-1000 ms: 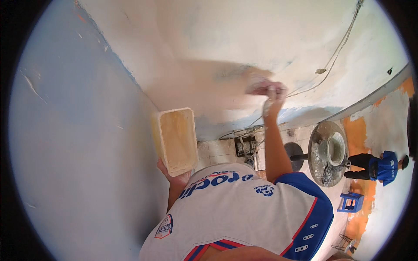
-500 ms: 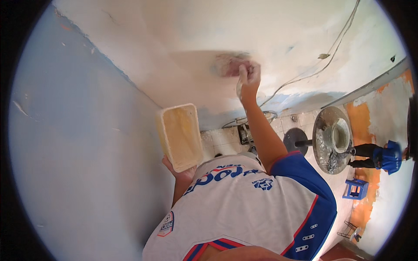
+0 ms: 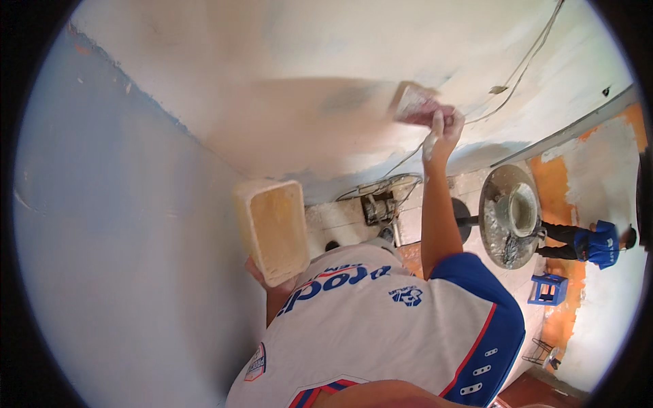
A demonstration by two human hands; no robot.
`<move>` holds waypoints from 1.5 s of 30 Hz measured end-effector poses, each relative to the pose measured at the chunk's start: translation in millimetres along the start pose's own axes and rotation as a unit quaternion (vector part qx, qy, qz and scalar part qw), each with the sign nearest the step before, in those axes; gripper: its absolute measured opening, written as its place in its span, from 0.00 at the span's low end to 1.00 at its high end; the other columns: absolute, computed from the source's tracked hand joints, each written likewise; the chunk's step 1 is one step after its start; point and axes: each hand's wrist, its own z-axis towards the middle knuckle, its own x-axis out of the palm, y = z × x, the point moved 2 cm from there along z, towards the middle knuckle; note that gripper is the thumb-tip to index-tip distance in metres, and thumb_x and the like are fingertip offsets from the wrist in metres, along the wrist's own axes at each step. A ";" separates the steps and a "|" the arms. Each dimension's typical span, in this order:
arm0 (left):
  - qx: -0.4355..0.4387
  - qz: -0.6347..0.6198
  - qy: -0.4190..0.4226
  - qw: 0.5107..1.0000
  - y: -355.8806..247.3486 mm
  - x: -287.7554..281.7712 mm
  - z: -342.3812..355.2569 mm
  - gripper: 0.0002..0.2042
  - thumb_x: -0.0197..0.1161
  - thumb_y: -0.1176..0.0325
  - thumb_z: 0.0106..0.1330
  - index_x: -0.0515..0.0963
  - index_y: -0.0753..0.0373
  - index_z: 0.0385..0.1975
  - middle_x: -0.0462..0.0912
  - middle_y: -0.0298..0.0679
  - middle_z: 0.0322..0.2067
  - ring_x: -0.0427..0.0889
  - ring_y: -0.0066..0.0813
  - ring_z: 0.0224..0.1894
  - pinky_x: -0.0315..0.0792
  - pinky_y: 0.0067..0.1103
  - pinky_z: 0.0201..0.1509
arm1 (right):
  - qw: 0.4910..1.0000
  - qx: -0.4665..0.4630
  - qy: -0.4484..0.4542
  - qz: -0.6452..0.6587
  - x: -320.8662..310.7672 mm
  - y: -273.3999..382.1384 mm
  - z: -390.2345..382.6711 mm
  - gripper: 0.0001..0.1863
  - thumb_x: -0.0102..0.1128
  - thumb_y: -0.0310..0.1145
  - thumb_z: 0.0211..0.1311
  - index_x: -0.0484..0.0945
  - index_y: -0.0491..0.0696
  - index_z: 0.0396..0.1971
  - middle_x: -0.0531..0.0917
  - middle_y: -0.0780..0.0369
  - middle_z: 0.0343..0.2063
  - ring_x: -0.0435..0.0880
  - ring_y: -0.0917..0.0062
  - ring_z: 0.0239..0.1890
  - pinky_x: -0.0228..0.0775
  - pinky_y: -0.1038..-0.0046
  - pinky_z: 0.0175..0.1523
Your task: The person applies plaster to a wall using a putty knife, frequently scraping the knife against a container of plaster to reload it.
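The scraper (image 3: 416, 107) juts leftward from the right grip (image 3: 445, 133).

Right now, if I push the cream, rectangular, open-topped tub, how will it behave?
The cream, rectangular, open-topped tub is probably fairly stiff: its walls look straight. Likely light for its size: only the left hand visibly supports it. May tip if pushed at the far end, since that hand holds the near end.

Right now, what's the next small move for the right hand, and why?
I'd probably sweep the scraper left across the greyish-blue patch: the right hand holds it just right of there, and the patch stands out against the paler wall. The left hand has the tub below.
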 end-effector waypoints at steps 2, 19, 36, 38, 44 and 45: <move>-0.005 -0.031 -0.070 0.997 -8.9 41.8 -12.9 0.23 0.49 0.46 0.74 0.76 0.56 0.57 0.82 0.34 0.50 0.84 0.33 0.51 0.82 0.32 0.52 | 0.988 0.086 0.089 0.095 19.7 2.8 -23.4 0.05 0.52 0.22 0.74 0.69 0.42 0.46 0.81 0.54 0.42 0.85 0.70 0.43 0.85 0.68 0.46; -0.029 0.004 -0.108 0.994 4.6 -4.3 -23.7 0.33 0.45 0.37 0.71 0.69 0.54 0.67 0.74 0.38 0.63 0.77 0.39 0.62 0.75 0.42 0.65 | 0.982 -0.060 -0.015 -0.179 -16.1 -31.4 17.0 0.10 0.52 0.23 0.75 0.68 0.43 0.52 0.78 0.57 0.47 0.80 0.75 0.46 0.77 0.73 0.53; -0.075 0.001 -0.091 0.993 13.3 16.3 -16.6 0.31 0.44 0.37 0.74 0.71 0.53 0.65 0.78 0.33 0.58 0.80 0.33 0.59 0.78 0.33 0.59 | 0.998 -0.011 0.063 -0.008 24.2 -33.3 -10.9 0.13 0.54 0.18 0.72 0.68 0.42 0.53 0.79 0.57 0.44 0.80 0.77 0.47 0.75 0.77 0.54; -0.007 0.101 -0.038 0.994 16.9 3.8 -16.8 0.31 0.44 0.37 0.73 0.72 0.54 0.64 0.79 0.34 0.57 0.80 0.33 0.59 0.78 0.33 0.59 | 0.997 0.016 0.005 -0.077 14.2 -34.3 8.8 0.13 0.54 0.20 0.73 0.68 0.42 0.54 0.80 0.56 0.48 0.80 0.75 0.51 0.75 0.76 0.56; -0.038 0.072 -0.043 0.996 18.2 1.5 -13.4 0.27 0.39 0.44 0.78 0.65 0.51 0.69 0.74 0.38 0.63 0.75 0.34 0.63 0.77 0.34 0.63 | 1.000 0.005 0.001 -0.012 -40.8 -12.8 19.3 0.10 0.53 0.22 0.74 0.69 0.42 0.51 0.81 0.56 0.45 0.83 0.75 0.46 0.78 0.73 0.52; -0.040 0.074 -0.046 0.995 18.9 0.5 -13.5 0.27 0.39 0.44 0.78 0.65 0.51 0.69 0.74 0.38 0.63 0.75 0.34 0.63 0.77 0.34 0.63 | 0.998 0.023 -0.013 -0.063 -18.8 -22.6 4.3 0.09 0.55 0.22 0.73 0.69 0.42 0.49 0.81 0.57 0.43 0.82 0.77 0.47 0.76 0.73 0.52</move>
